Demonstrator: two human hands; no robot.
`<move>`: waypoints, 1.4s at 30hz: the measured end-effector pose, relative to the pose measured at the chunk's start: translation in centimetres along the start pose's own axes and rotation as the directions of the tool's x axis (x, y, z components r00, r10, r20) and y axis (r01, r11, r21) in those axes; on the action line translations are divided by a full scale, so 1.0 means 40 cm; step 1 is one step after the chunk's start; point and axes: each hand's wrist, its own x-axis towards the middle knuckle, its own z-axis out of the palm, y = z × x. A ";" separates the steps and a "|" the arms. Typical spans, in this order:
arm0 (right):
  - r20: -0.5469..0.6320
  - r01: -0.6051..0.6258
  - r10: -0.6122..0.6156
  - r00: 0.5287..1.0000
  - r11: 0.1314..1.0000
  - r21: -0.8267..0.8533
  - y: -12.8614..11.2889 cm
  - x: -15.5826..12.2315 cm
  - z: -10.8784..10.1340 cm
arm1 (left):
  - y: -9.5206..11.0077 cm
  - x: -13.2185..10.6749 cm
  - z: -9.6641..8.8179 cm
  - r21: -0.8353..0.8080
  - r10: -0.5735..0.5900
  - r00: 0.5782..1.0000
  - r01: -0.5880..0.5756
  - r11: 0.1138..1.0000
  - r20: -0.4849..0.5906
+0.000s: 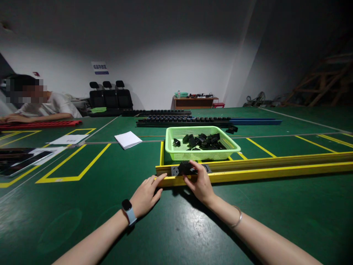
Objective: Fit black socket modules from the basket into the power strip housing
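Note:
A long yellow channel rail (248,172) lies across the green table, its left end in front of me. My left hand (145,195) rests at that end, fingers stretched out against the rail and thumb apart. With thumb and fingers my right hand (202,183) pinches a black plastic part (185,168) in the rail's channel. A flat grey plate (174,170) sits under and beside this part; some of it is hidden by my right hand. Just behind the rail stands a light green basket (202,156) with several black parts (205,140) in it.
One black piece (231,129) lies behind the basket. Farther back are long black rails (182,122) and a blue rail (256,121). White paper (128,140) lies left of the basket. A co-worker (59,103) leans over a red rail (41,124) at the far left.

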 end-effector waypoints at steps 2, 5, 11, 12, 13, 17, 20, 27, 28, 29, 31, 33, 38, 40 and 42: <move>-0.029 0.004 -0.003 1.000 1.000 0.011 0.002 -0.001 0.003 | -0.001 0.000 0.001 -0.004 0.006 1.000 -0.006 1.000 -0.004; -0.072 0.032 -0.031 0.997 0.999 0.015 0.002 0.000 0.005 | -0.003 0.001 0.001 -0.003 0.007 1.000 -0.007 1.000 -0.004; -0.082 0.074 -0.071 0.994 0.996 0.043 -0.006 0.009 0.001 | -0.001 0.000 0.000 0.004 0.002 1.000 -0.002 1.000 -0.004; -0.081 0.081 -0.077 0.994 0.995 0.050 -0.007 0.011 0.000 | -0.001 -0.001 0.000 0.004 0.001 1.000 -0.001 1.000 -0.002; -0.080 0.088 -0.084 0.993 0.995 0.055 -0.008 0.012 -0.001 | 0.000 -0.001 0.000 0.003 0.001 1.000 -0.001 1.000 0.002; -0.061 0.119 -0.114 0.992 0.990 0.077 -0.012 0.016 -0.005 | 0.001 -0.001 -0.001 0.003 -0.008 1.000 0.007 1.000 0.017; -0.043 0.138 -0.134 0.990 0.986 0.094 -0.014 0.017 -0.008 | 0.001 0.001 0.000 0.007 -0.016 1.000 0.016 1.000 0.024; -0.045 0.139 -0.135 0.990 0.987 0.086 -0.014 0.015 -0.007 | 0.002 0.000 -0.001 0.005 -0.015 0.999 0.015 1.000 0.033; -0.047 0.138 -0.134 0.990 0.987 0.086 -0.014 0.015 -0.007 | 0.002 -0.001 -0.001 0.006 -0.017 0.999 0.017 1.000 0.035; -0.050 0.135 -0.131 0.990 0.987 0.085 -0.014 0.016 -0.006 | 0.003 -0.001 -0.001 0.007 -0.019 0.999 0.019 1.000 0.036; -0.053 0.122 -0.118 0.992 0.989 0.084 -0.016 0.017 -0.006 | 0.003 -0.001 -0.001 0.004 -0.021 0.999 0.021 1.000 0.036; -0.057 0.089 -0.084 0.995 0.993 0.081 -0.020 0.018 -0.008 | 0.002 -0.001 -0.001 0.001 -0.020 0.999 0.020 1.000 0.036; -0.033 -0.003 0.005 0.999 0.998 0.066 -0.032 0.022 -0.017 | 0.001 0.001 -0.002 -0.002 -0.016 0.999 0.016 1.000 0.036; -0.007 -0.010 0.011 1.000 0.997 0.075 -0.034 0.023 -0.020 | 0.002 0.001 -0.003 -0.002 -0.018 0.999 0.019 1.000 0.035; 0.027 -0.006 0.004 1.000 0.995 0.098 -0.035 0.023 -0.022 | 0.003 0.001 -0.003 -0.002 -0.018 0.999 0.018 1.000 0.035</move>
